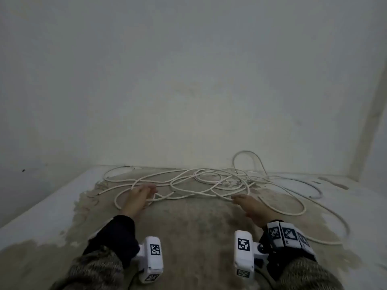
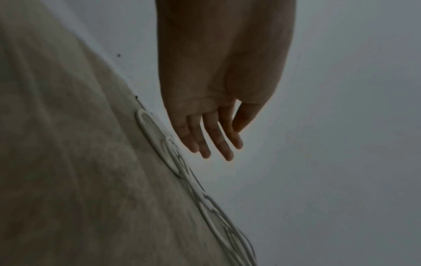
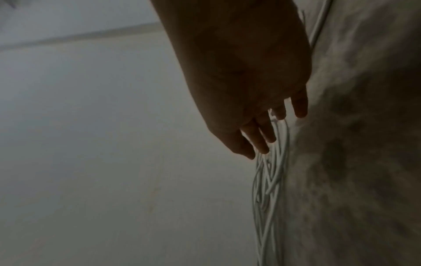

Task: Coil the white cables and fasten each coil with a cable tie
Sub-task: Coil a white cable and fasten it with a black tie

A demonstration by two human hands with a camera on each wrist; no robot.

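1. While both hands reach out over the floor, the left hand (image 1: 139, 196) has its fingers (image 2: 206, 142) straight and close together, palm down, holding nothing; it hovers above a near-left loop of the white cables (image 1: 201, 183), and whether it touches that loop cannot be told.
2. The right hand (image 1: 250, 206) is likewise loose and spread, fingers (image 3: 262, 136) extended, gripping nothing; its fingertips sit right at a strand on the near edge of the tangle, and contact cannot be told.
3. The white cables lie uncoiled in a loose tangle across the far middle of the floor, with long loops running out to the right and one loop rising against the wall (image 1: 188, 80).
4. No cable tie can be made out.
5. No containers show.
6. The floor (image 1: 188, 237) is worn, mottled grey-brown in the middle with paler edges; a plain pale wall, faintly stained, stands behind it, meeting another wall at the far right.
7. Both wrists carry white camera units (image 1: 151, 259) with black-and-white markers, over dark cuffs and fuzzy grey sleeves (image 1: 94, 271).
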